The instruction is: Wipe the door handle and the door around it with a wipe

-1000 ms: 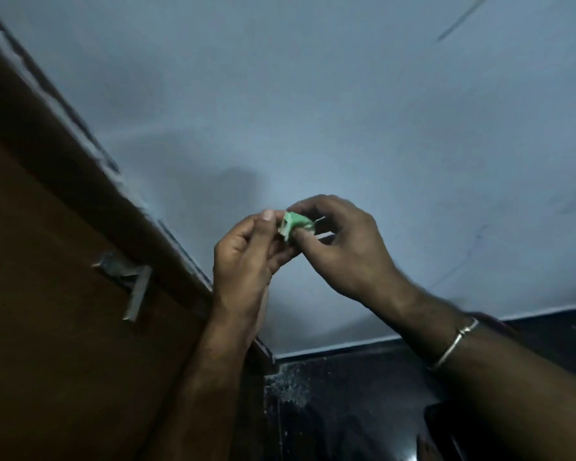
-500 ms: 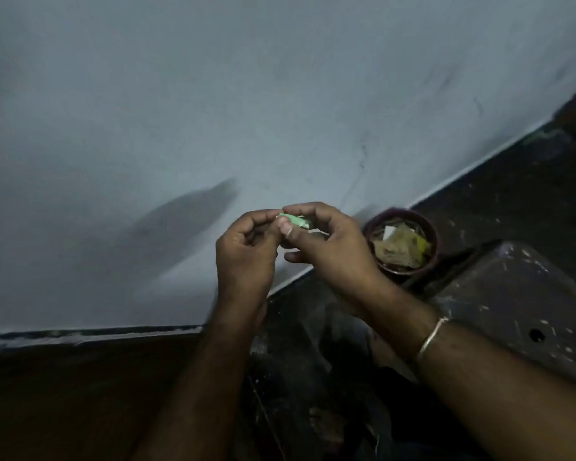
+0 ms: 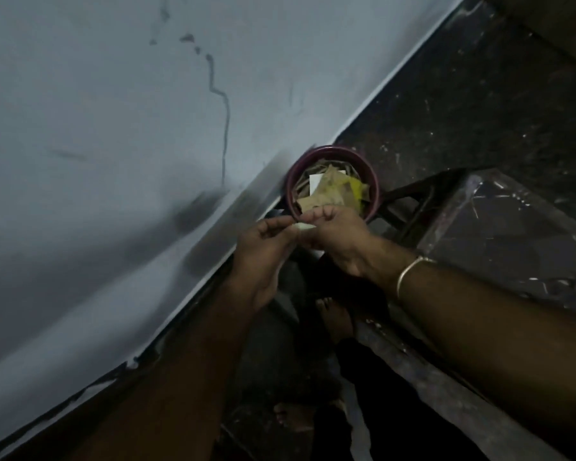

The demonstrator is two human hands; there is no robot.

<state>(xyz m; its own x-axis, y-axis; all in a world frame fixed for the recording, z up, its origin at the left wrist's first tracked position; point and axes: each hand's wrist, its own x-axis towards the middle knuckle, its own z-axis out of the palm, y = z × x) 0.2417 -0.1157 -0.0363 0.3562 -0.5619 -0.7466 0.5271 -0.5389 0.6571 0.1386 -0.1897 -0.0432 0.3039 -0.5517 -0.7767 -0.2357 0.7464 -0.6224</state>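
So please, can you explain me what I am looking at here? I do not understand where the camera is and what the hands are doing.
There is no machine here. A person wears one wide camera on the head, so you look down along both arms.

The left hand and the right hand meet in the middle. Together they pinch a small pale piece, probably the wipe or its wrapper; it is too small and blurred to say which. Each grip is made with fingertips only.

Just beyond the hands stands a round dark-red bin on the dark floor, filled with paper scraps. The big pale surface on the left is a wall with a thin crack. The right wrist wears a thin bangle. The door and its handle are not in view now.
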